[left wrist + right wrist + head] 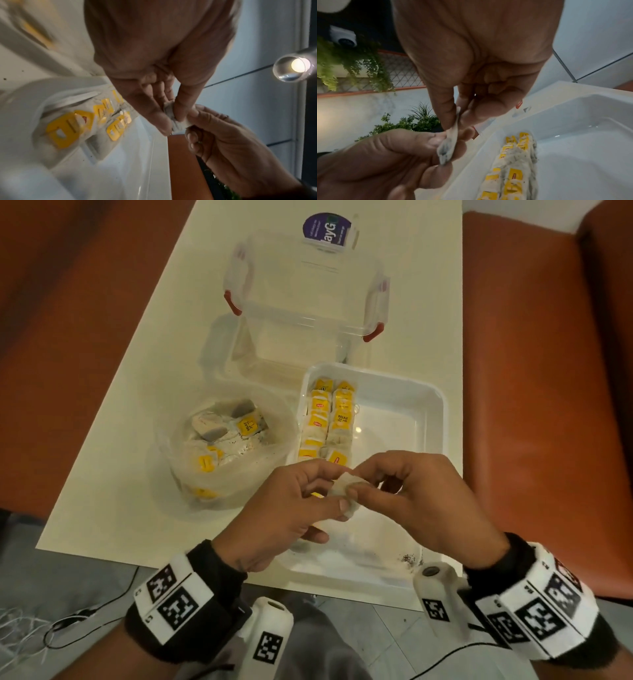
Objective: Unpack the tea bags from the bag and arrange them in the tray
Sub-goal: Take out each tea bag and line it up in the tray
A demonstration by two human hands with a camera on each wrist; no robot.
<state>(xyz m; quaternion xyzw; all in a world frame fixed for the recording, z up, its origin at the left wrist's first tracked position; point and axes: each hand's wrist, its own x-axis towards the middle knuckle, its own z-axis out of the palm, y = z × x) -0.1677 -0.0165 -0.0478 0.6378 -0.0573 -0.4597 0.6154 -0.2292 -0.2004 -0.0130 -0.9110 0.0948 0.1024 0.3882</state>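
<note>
Both hands hold one small white tea bag [344,491] over the near left part of the white tray [397,446]. My left hand [337,487] pinches it between thumb and fingers, and my right hand [361,482] pinches its other edge. The left wrist view shows the tea bag [178,124] crumpled between the fingertips. In the right wrist view the tea bag [448,146] hangs edge-on between the two pinches. Two rows of yellow-tagged tea bags [330,422] lie along the tray's left side. A clear plastic bag [222,446] holding several more tea bags sits left of the tray.
An open clear storage box [301,292] with red clips stands behind the tray, a purple-labelled pack [327,229] beyond it. Orange seating flanks the cream table [113,491]. Loose tea crumbs [407,559] lie in the tray's near right corner. Cables trail on the floor at lower left.
</note>
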